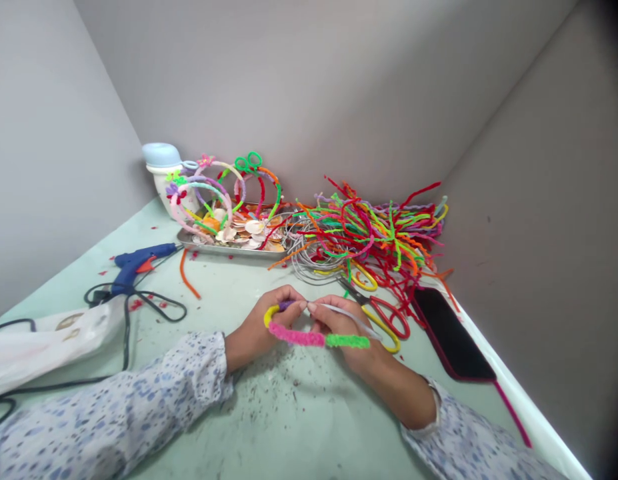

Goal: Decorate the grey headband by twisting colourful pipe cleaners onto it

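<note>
My left hand (259, 327) and my right hand (345, 327) both pinch a thin hairband (293, 335) near the middle of the work surface. Its curve is wrapped in yellow, pink and green pipe cleaner, with a purple bit between my fingertips. A bare whitish end runs out past my right hand. Just beyond my right hand lie scissors (373, 313) with red and yellow handles, not touching it. A tangled heap of multicoloured pipe cleaners (373, 233) fills the far corner.
A blue hot glue gun (139, 263) and its black cord (159, 307) lie at the left, near a white plastic bag (49, 340). A metal tray of shells (229, 245) holds finished hairbands (223, 190). A black phone (451, 333) lies right, against a grey wall (533, 220).
</note>
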A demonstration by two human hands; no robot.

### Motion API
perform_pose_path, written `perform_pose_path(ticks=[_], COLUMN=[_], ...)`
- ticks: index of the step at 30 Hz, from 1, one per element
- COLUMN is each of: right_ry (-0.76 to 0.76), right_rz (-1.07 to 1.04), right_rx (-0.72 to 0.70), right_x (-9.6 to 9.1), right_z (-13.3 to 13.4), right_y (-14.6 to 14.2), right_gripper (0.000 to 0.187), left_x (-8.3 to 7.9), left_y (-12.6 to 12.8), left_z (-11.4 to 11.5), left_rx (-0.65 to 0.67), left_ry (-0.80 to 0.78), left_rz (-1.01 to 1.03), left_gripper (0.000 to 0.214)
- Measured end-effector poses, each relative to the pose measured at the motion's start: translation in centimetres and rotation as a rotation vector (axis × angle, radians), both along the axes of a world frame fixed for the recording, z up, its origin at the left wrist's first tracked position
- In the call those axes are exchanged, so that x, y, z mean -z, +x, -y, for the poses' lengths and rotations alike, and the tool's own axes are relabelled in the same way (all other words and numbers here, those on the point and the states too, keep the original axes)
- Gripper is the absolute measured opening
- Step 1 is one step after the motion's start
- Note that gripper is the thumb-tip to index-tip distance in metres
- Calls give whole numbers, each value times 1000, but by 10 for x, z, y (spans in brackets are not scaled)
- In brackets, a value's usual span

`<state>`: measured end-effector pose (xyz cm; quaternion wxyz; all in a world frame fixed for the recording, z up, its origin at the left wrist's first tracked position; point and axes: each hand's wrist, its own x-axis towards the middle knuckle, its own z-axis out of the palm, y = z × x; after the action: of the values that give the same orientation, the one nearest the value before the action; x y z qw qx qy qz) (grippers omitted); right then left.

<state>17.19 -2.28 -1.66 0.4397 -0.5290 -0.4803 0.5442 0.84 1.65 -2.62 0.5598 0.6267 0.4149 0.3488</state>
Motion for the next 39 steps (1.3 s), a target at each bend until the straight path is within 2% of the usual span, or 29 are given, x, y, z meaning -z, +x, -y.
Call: perform_pose_path(ticks=[7,13,16,19,24,26,29,32,39], right_ry=[-8,-15,-11,52,197,230,256,293,360], right_rz=[43,-89,-69,18,66,88,106,129,215], right_rx=[18,-1,2,55,124,143,156,155,145], right_x=[-4,-3,-3,-3,-5,-5,-5,-4,-1], right_z=[-1,0,0,-1,-6,-8,-11,-11,-9], right_y=[-3,-3,-5,-5,1,5,9,9,8], right_gripper=[27,25,24,23,25,24,24,23,19], left_x=[4,4,3,-3,-16,-18,-19,-18,-16], left_y=[0,1,1,1,0,0,0,0,1], left_z=[-2,-1,-1,-1,3,3,-1,-4,-4], left_rx=[-31,-32,-32,-17,63,52,-12,-26,-21], left_ry=[2,48,50,14,54,-15,-162,-229,-172], left_rz=[-26,-34,-33,-1,1,43,170,268,190], left_gripper=[25,24,24,25,22,20,19,26,25])
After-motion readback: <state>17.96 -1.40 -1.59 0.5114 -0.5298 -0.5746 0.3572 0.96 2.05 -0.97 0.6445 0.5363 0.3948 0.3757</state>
